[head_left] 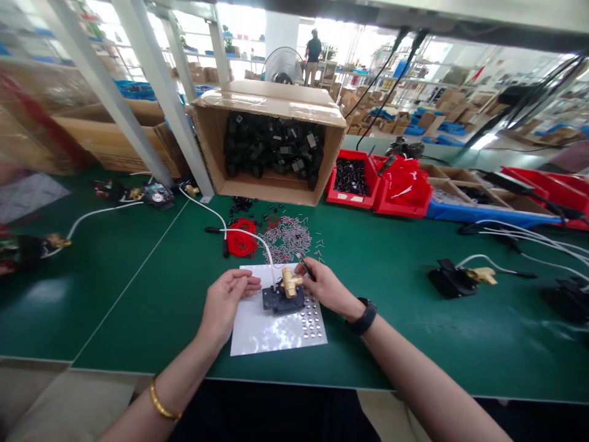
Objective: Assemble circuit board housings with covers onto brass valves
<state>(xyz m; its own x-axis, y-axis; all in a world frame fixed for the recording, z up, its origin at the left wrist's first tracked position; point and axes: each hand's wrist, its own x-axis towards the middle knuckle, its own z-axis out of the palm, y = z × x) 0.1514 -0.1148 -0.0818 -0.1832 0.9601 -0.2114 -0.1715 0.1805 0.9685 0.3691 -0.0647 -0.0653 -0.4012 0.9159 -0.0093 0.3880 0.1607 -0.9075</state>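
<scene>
A white sheet (257, 334) lies in front of me. On it rests a black plastic housing (281, 303) topped by a brass valve fitting (291, 282), with a white cable (265, 248) rising from its back. My left hand (229, 298) is just left of the housing, thumb pressed to the fingers; whatever it may pinch is too small to make out. My right hand (324, 287) is closed around a slim dark tool (304, 267), its kind unclear, beside the brass fitting. Rows of small shiny round pieces (311, 325) lie on the sheet's right side.
Behind the sheet are a red wire coil (242, 238) and a pile of small metal pins (288, 236). A cardboard box (269, 193) of black parts stands beyond, with red bins (352, 196) to its right. Another valve unit (453, 279) sits at right.
</scene>
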